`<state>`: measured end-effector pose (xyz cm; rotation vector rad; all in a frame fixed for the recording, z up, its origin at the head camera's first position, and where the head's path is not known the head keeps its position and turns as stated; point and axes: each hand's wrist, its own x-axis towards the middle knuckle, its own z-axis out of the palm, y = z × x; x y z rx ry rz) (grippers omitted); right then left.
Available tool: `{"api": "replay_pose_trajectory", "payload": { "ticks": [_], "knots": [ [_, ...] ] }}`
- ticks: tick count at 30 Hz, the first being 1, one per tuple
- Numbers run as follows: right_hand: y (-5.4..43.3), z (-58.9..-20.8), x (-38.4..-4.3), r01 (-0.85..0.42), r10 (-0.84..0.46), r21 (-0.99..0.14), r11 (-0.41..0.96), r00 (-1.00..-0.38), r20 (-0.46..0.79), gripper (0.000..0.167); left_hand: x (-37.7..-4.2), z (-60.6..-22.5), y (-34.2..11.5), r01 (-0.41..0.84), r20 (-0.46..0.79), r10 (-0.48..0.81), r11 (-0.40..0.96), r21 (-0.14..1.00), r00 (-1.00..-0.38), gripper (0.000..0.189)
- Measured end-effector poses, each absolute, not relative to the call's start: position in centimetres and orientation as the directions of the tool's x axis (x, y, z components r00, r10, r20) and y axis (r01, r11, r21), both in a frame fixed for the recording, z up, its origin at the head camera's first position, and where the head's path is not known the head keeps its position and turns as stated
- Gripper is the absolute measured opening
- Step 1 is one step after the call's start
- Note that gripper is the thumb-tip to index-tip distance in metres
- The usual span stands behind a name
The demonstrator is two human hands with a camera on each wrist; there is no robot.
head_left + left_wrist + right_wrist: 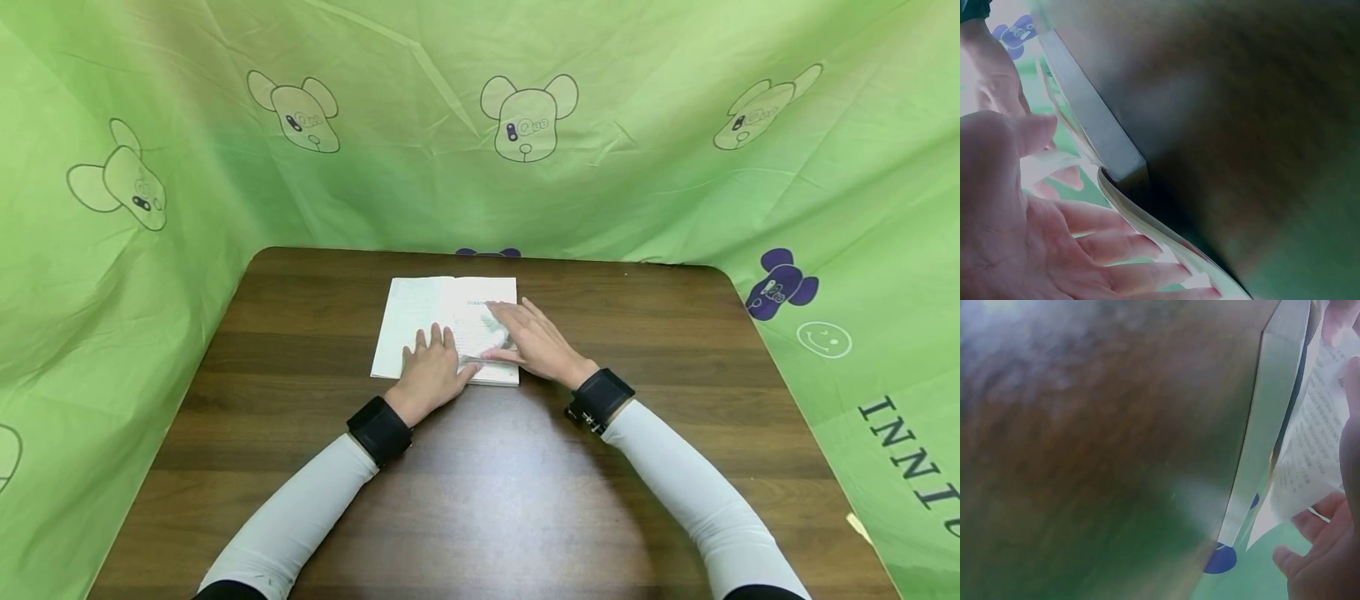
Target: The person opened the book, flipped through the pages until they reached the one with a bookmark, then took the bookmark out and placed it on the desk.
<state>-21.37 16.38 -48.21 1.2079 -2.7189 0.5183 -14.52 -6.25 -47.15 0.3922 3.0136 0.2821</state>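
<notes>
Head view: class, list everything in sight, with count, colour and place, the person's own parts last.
Open book: one, white pages, on the table toward its far side
Curled page: one, white with print, at the book's right side
Table: one, brown, under the book
Cloth: green, behind and beside the table
Outlined animal heads: four whole, dark lines, upper cloth
Purple animal heads: two, one partly hidden at the table's far edge
Smiley: one, pale outline, right cloth
Lettering: one line, dark, right cloth, cut off
Wristbands: two, black, one per wrist
Sleeves: two, white, forearms
Left hand: one, on the book
Right hand: one, at the curled page
</notes>
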Motion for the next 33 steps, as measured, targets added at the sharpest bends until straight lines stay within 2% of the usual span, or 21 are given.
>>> {"api": "replay_pose_trajectory", "payload": {
  "ticks": [7, 16, 22, 29, 33],
  "knots": [
    [16.4, -47.8, -21.2, -0.738, -0.691, -0.275, 0.617, -0.675, 0.259, 0.109, -14.8, -47.0, -6.2, 0.214, -0.081, 0.231, 0.96, 0.179, -0.969, 0.069],
    [16.6, -47.8, -21.0, -0.666, -0.651, -0.344, 0.662, -0.738, 0.176, 0.125, -14.9, -47.0, -6.7, 0.218, -0.058, 0.236, 0.951, 0.219, -0.97, 0.059],
    [16.7, -47.8, -20.9, -0.634, -0.65, -0.374, 0.676, -0.753, 0.103, 0.125, -15.0, -46.9, -7.0, 0.221, -0.061, 0.243, 0.942, 0.252, -0.968, 0.056],
    [16.8, -47.9, -20.7, -0.646, -0.708, -0.422, 0.637, -0.707, 0.013, 0.12, -14.8, -46.9, -7.5, 0.207, -0.06, 0.244, 0.909, 0.362, -0.968, 0.053],
    [17.0, -48.2, -20.5, -0.653, -0.726, -0.427, 0.625, -0.687, -0.011, 0.118, -14.5, -47.1, -7.8, 0.221, -0.016, 0.248, 0.89, 0.398, -0.969, 0.051]
  ]
}}
